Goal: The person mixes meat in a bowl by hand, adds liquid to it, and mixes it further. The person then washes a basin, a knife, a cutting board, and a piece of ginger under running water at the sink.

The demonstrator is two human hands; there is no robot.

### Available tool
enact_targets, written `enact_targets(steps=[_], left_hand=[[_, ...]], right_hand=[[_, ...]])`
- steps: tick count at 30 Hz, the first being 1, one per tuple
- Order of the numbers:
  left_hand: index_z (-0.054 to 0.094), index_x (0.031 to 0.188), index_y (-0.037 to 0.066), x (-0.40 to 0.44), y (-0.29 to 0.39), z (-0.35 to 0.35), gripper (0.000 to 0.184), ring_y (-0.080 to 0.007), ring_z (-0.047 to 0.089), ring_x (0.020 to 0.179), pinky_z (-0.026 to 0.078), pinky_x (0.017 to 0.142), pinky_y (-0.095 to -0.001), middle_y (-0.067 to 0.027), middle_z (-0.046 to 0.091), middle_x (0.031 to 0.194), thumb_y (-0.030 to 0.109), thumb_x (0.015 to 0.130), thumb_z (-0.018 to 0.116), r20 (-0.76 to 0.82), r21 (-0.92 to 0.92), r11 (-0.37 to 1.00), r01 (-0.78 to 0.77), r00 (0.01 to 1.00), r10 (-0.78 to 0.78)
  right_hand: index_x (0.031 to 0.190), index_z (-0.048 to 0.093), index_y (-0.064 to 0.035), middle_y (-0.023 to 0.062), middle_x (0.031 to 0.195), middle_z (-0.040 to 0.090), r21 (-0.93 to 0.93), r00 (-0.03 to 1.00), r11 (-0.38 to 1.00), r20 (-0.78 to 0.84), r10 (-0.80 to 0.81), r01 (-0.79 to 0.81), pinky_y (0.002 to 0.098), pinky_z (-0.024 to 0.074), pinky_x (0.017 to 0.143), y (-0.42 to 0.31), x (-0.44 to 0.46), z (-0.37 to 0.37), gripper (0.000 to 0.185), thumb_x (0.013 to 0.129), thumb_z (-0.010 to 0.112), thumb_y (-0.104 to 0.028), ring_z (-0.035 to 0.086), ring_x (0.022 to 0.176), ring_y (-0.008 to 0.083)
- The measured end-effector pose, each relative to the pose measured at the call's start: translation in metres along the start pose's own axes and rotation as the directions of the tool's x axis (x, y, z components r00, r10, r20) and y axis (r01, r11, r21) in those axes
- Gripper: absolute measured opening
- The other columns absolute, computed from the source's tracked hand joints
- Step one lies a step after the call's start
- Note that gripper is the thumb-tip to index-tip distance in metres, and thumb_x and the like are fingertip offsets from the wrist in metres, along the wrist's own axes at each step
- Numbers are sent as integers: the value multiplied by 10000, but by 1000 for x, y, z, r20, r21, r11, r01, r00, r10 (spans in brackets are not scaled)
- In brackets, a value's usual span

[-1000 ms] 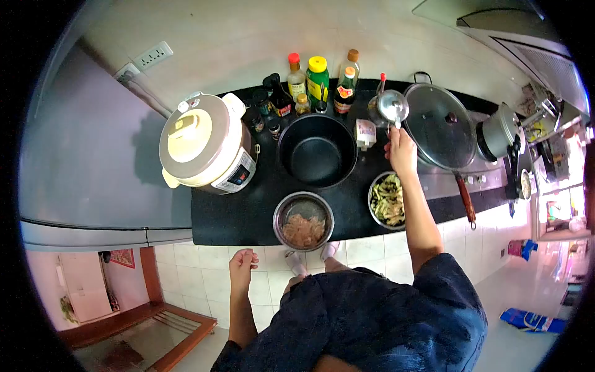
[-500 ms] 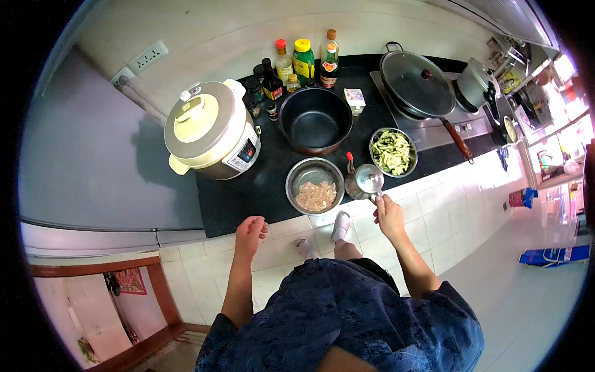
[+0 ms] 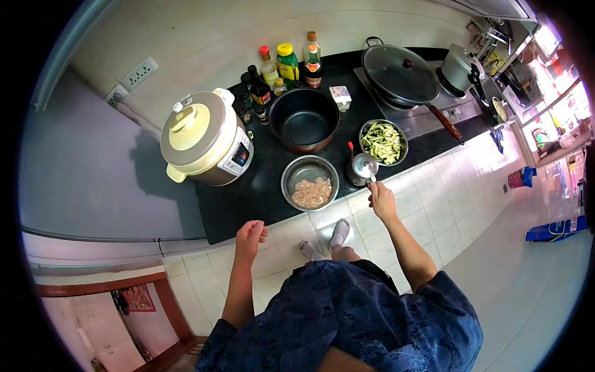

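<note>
My right hand (image 3: pixel 382 199) grips the handle of a small metal oil pot (image 3: pixel 361 170) with a lid and a red-tipped spout. The pot is at the counter's front edge, between two bowls. Left of it, a steel bowl (image 3: pixel 309 183) holds pale, wet-looking raw meat slices (image 3: pixel 312 193). Behind and right of it, another metal bowl holds sliced green vegetable (image 3: pixel 383 142), possibly cucumber or zucchini. In front of the counter, my left hand (image 3: pixel 251 237) hangs with its fingers curled in and nothing visible in them.
A black inner pot (image 3: pixel 304 121) stands behind the meat bowl, with a cream electric pressure cooker (image 3: pixel 207 137) to its left. Several seasoning bottles (image 3: pixel 288 64) line the wall near a small white box (image 3: pixel 340 98). A lidded wok (image 3: pixel 401 74) sits on the stove (image 3: pixel 462 111).
My right hand has moved the oil pot slightly away from me, closer to the bowl of sliced vegetable. My left hand stays curled. The whole view has turned a little.
</note>
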State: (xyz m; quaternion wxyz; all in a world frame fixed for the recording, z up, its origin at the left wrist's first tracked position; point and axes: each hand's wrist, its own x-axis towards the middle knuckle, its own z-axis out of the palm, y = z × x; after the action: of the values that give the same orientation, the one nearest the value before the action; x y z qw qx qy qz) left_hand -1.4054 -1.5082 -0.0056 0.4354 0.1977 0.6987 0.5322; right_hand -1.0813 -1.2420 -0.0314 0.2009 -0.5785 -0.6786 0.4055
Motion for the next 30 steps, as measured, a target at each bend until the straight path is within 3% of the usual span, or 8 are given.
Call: enact_targets(steps=[2,5,6,9,14,21,26,30], left_hand=[[638,1035,13,2,-6,0,239,-111,619,748,502,627,-256,-57,675,880,238,957,616,1,1,1000,-6,1000,6],[637,1036,13,3,-5,2,239,-112,621,747,502,623,-257,-52,673,873,237,958,615,10,-4,1000,-17,1000,17],[637,1037,14,4,-4,4,237,-112,621,748,501,627,-256,-51,672,873,236,959,614,4,-12,1000,-16,1000,16],[638,1040,16,-2,-4,10,232,-113,622,754,499,640,-253,-46,669,874,232,962,609,-5,-14,1000,9,1000,-10],[639,1053,19,3,2,26,235,-114,623,769,497,665,-252,-45,670,889,235,967,602,34,-4,999,41,999,-41],[639,1051,26,-1,0,27,239,-119,626,769,498,663,-256,-39,672,893,248,969,601,-8,-19,998,59,998,-59],[641,1037,32,-5,-3,25,231,-116,625,772,501,662,-255,-31,669,891,249,969,599,-21,-36,998,58,998,-59],[642,1026,32,-4,-5,26,222,-114,623,769,501,660,-254,-27,664,878,241,972,592,-24,-39,998,55,998,-56]], right_hand=[[878,605,-18,142,596,625,13,999,1000,36,22,-23,397,512,519,-4,4,-4,345,1007,489,-316,647,525,279],[902,626,-34,153,598,623,-396,966,910,-161,-202,124,441,518,590,-11,2,-14,326,982,533,-337,655,600,343],[960,647,-34,179,721,655,-403,982,915,-181,-62,-16,466,516,678,-44,-2,-28,298,939,593,-326,656,729,379],[1020,657,-18,207,884,663,-291,871,893,-259,-418,342,458,512,738,-69,22,-36,304,909,624,-300,650,827,375],[1095,671,-14,225,984,655,-396,840,786,-61,-539,476,446,507,834,-79,100,0,352,890,633,-297,640,919,374],[1042,699,-45,200,1021,676,-527,947,787,198,-254,321,463,518,863,-84,133,21,324,887,613,-316,649,972,358],[990,702,-79,181,958,699,-429,960,860,168,-225,277,475,528,813,-89,129,20,250,903,605,-292,665,918,371],[975,694,-50,213,890,690,-292,934,888,73,-349,355,492,528,771,-88,141,22,249,912,594,-269,662,855,405]])
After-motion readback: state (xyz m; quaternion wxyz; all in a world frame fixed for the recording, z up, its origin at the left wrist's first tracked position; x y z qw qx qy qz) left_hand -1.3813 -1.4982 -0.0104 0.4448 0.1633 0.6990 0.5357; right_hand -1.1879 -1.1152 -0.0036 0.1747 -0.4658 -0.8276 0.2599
